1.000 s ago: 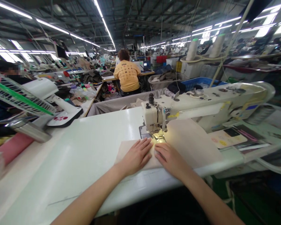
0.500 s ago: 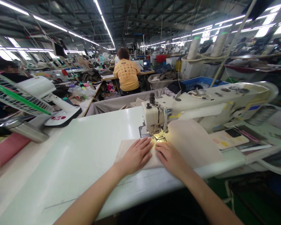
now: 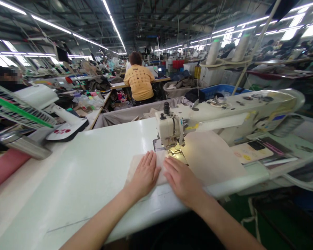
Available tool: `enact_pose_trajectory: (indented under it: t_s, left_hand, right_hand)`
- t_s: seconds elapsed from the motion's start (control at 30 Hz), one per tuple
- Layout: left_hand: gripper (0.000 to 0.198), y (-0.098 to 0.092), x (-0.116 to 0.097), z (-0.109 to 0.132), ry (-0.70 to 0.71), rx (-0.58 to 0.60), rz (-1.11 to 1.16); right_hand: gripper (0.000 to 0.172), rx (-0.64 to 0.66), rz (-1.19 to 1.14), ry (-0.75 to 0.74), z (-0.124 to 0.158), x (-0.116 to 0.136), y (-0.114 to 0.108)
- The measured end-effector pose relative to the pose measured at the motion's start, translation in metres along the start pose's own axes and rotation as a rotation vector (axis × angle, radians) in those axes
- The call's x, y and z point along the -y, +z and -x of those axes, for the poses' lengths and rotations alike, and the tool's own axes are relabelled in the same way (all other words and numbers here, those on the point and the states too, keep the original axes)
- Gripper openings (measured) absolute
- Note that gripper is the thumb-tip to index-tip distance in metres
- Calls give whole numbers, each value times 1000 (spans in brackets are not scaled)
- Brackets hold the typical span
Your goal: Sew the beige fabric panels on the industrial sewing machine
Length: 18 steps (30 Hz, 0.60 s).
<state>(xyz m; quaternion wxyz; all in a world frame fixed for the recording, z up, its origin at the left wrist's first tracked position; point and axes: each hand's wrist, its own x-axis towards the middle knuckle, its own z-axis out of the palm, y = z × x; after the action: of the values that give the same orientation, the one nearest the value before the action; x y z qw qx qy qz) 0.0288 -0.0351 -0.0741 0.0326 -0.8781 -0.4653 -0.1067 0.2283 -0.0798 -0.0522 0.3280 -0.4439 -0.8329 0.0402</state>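
Observation:
My left hand [image 3: 144,174] lies flat, fingers together, on a pale beige piece of fabric [image 3: 211,156] spread on the white table [image 3: 94,170]. Beside it, my right hand [image 3: 181,178] also rests flat on the fabric, its fingertips close to the lit presser foot [image 3: 175,151] of the white sewing machine [image 3: 224,113]. Both hands press the cloth just in front of the needle. The fabric runs on under the machine arm to the right.
A white desk fan [image 3: 28,107] and a metal flask [image 3: 23,147] stand at the left. A phone and papers [image 3: 253,151] lie under the machine's right end. Two thread cones [image 3: 214,52] rise behind. A person in a yellow shirt [image 3: 141,81] sits ahead.
Both hands have slid a little toward me and to the left on the fabric, away from the presser foot. The view has shifted slightly.

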Motion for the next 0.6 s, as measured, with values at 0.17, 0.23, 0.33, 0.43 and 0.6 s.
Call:
enact_pose_trajectory:
  t_s: [0.17, 0.23, 0.33, 0.43, 0.6]
  left_hand:
    - [55, 3, 3, 11, 80, 23, -72]
    - [57, 2, 4, 10, 55, 5, -66]
    - [60, -4, 3, 7, 28, 20, -29]
    - [50, -17, -8, 7, 128, 56, 59]
    - [45, -41, -36, 19, 414, 154, 248]
  right_hand:
    - [56, 80, 65, 39, 8, 20, 25]
    - [53, 91, 110, 98, 21, 11, 24]
    - [43, 85, 120, 96, 42, -9, 8]
    - [38, 59, 75, 6, 58, -22, -10]
    - [36, 38, 70, -84, 65, -24, -23]
